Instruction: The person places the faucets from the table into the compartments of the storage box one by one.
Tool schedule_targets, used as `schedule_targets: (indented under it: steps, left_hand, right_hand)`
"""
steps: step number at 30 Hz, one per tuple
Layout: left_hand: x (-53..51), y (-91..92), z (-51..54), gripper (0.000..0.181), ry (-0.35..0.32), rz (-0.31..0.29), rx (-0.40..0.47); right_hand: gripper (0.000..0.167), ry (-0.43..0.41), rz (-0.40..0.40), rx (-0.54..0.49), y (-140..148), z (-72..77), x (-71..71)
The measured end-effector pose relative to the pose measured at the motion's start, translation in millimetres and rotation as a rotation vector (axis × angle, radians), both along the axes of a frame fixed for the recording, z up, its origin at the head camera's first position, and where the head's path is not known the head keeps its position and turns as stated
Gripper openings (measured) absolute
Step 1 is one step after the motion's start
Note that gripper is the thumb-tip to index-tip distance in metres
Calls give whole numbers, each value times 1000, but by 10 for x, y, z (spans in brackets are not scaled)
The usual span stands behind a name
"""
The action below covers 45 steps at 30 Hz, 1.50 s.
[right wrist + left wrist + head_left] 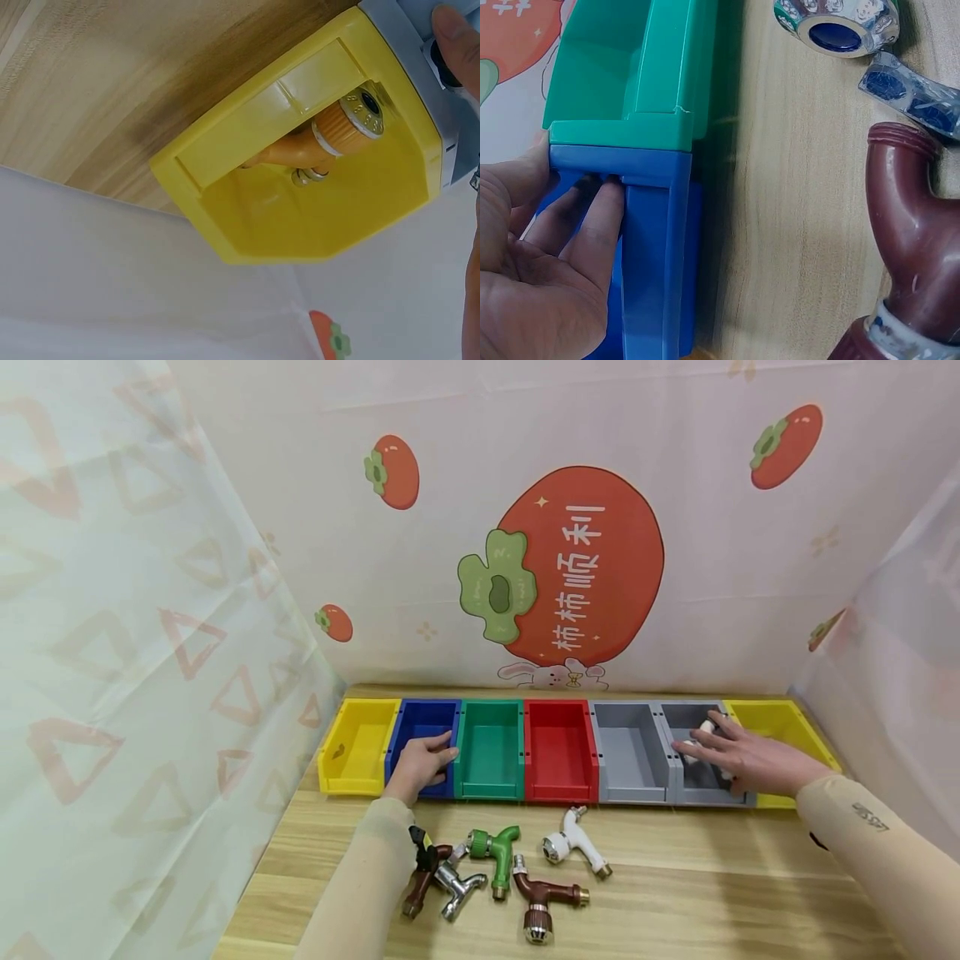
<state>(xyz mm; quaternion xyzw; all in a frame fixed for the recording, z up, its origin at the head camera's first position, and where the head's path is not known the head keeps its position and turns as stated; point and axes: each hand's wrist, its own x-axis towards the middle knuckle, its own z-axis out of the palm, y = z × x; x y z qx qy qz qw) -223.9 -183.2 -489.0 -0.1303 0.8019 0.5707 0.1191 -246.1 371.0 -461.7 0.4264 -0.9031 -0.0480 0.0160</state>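
Note:
My left hand (pixel 422 767) reaches into the blue bin (pixel 656 255). Its fingers lie inside and the thumb is at the wall shared with the green bin (pixel 622 133), so it grips that wall. Over on the right, my right hand (pixel 731 756) is in the second grey bin (pixel 701 789), fingers spread above a white faucet (pixel 705 732). The hand partly covers that faucet. In the right wrist view the thumb (pixel 456 41) is beside a black part. An orange faucet (pixel 330 135) lies in the right-hand yellow bin (pixel 262 97).
In front of the bins lie a green faucet (pixel 501 860), a white faucet (pixel 576 839), a brown faucet (pixel 551 893), a silver faucet (pixel 456 883) and a dark brown faucet (pixel 420 881) with a black handle. A red bin (pixel 561 793) stands mid-row. Printed sheets hang behind and beside the table.

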Motion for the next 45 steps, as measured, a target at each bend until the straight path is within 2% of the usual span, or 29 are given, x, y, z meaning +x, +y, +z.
schedule_targets:
  steps: [10,18,26,37,45]
  left_hand:
    - [9,7,-3,53,2,-4,4]
    - [15,11,8,54,6,-18,3]
    - [6,15,14,53,2,-15,1]
    - [4,-7,-11,53,12,-12,4]
    - [9,-7,-10,53,9,-13,0]
  right_hand:
    - [119,71,48,35,12,-69,23]
    - [109,92,57,13,-20,-53,55]
    - [108,130,80,-26,-32,-68,86]
    - [109,74,9,-47,-201,53,182]
    - [109,95,49,-38,-393,124,236]
